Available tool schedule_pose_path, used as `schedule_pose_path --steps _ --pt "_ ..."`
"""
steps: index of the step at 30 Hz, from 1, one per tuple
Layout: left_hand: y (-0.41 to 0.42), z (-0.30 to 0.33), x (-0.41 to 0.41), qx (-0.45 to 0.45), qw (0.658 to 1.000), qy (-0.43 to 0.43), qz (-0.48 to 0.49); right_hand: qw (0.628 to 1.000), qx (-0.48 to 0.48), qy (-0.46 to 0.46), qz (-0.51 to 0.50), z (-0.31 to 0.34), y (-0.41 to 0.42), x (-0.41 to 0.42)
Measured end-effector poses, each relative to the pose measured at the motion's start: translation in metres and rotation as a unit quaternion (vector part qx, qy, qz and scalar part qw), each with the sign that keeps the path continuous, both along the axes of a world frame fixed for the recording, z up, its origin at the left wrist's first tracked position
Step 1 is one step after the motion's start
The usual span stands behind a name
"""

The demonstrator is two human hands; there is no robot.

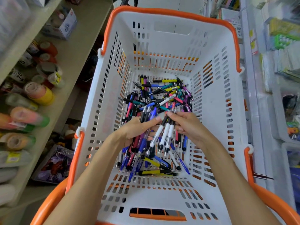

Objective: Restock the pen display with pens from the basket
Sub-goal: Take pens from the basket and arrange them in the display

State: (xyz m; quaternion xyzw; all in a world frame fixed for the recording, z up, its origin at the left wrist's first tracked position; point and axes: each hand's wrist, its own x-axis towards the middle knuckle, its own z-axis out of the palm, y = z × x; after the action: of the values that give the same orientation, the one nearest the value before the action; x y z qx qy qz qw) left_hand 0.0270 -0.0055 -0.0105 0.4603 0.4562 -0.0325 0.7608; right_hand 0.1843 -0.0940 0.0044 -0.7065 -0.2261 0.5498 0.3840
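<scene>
Landmark: the basket [162,30], white with an orange rim, seen from above. All positions below are given relative to it.

Nearest, both forearms enter over the basket's near wall and meet above its floor, near the middle.

Left hand [136,129]: fingers curled around a mixed bundle [141,143] of blue, red and purple pens, thumb across the top. The bundle is fanned out, with its tips splayed toward the near wall.

Right hand [188,125]: fingers pinch the upper ends of a few white pens [164,135], which hang slanting down toward the left hand. The grip is at one end only.

Below and beyond the hands, loose pens [162,95] lie crossed in a heap on the basket floor, from the near-middle to short of the far wall.

The pen display cannot be identified in this view; shelves stand outside the basket on both sides.

Risks, as judged from this position:

- The white pens are held at one end. A tilt or a knock against the bundle could let one slip back into the heap.
- The fanned bundle is loosely aligned. Adding pens without squaring it may push outer pens out of the grip.
- The heap is tangled. Lifting one pen may drag neighbours up by their clips.
- The slotted walls could catch a tip during lift-out.
</scene>
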Motion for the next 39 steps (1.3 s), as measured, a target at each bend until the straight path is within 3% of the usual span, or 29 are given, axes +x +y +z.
schedule_pose_path --steps 3,6,8,11,15,20,23,28,32,35,37,39 --pt "0.004 -0.012 -0.002 -0.027 0.985 0.007 0.172 0.977 0.061 -0.105 -0.174 0.0 -0.001 0.004" --pt "0.006 -0.015 -0.002 -0.129 0.972 -0.001 0.195 0.93 0.137 -0.251 -0.232 0.0 0.0 -0.005" --pt "-0.001 -0.008 0.002 -0.217 0.962 -0.028 0.162 0.902 0.195 -0.317 -0.219 -0.002 0.001 -0.014" --pt "-0.007 -0.002 0.007 -0.271 0.944 -0.069 0.177 0.86 0.284 -0.391 -0.162 -0.007 -0.001 -0.025" --pt "-0.002 -0.002 0.006 -0.294 0.91 -0.12 0.266 0.801 0.354 -0.482 -0.018 -0.013 -0.005 -0.035" --pt "0.004 0.002 0.003 -0.268 0.901 -0.132 0.313 0.762 0.379 -0.52 0.071 -0.02 -0.012 -0.036" --pt "0.008 -0.001 0.002 -0.246 0.898 -0.166 0.323 0.77 0.359 -0.522 0.076 -0.021 -0.012 -0.039" --pt "0.004 -0.002 0.005 -0.16 0.938 -0.136 0.274 0.79 0.345 -0.502 0.068 -0.023 -0.012 -0.041" --pt "0.003 0.005 0.008 -0.196 0.913 -0.205 0.294 0.786 0.353 -0.495 0.112 -0.028 -0.013 -0.044" --pt "0.007 0.002 0.006 -0.23 0.892 -0.23 0.315 0.823 0.31 -0.458 0.13 -0.027 -0.015 -0.047" --pt "0.009 -0.002 0.002 -0.195 0.914 -0.21 0.286 0.856 0.287 -0.419 0.098 -0.022 -0.015 -0.046" --pt "0.009 -0.005 0.002 -0.097 0.963 -0.141 0.206 0.883 0.271 -0.382 0.008 -0.013 -0.011 -0.039"
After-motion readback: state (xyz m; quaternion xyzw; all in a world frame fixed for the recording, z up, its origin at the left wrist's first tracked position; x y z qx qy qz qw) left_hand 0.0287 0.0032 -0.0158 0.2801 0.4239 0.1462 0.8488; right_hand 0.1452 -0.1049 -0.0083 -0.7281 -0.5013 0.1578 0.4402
